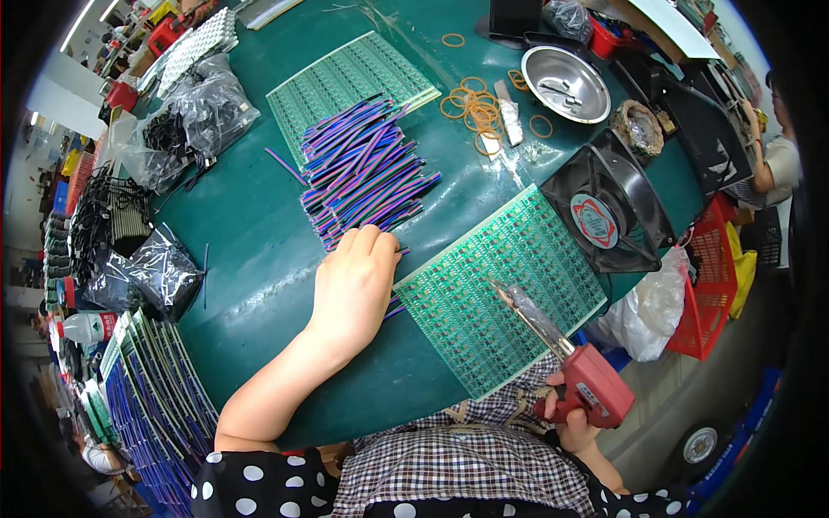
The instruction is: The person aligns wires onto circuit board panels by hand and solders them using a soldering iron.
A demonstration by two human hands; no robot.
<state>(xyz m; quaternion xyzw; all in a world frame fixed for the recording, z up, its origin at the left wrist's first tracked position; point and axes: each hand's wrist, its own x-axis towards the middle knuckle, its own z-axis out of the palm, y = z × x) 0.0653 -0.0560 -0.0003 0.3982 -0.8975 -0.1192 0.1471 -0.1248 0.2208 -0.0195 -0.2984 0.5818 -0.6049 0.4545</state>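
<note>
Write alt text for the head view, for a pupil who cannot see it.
A person's right hand grips a red soldering gun, its tip over a green circuit board; the left hand is at the near end of piled purple wires. A black fan stands rightward.

Free tabletop (246, 220) left of the wires (367, 168); fan (626, 186) barrier rightward.

This is an electronics workshop: a soldering gun (596, 386), green circuit boards (496, 326), piled wires (367, 173) and a fan (596, 216) at the desk (250, 250).

Rubber bands (480, 110) — near a metal bowl (547, 69).
</note>
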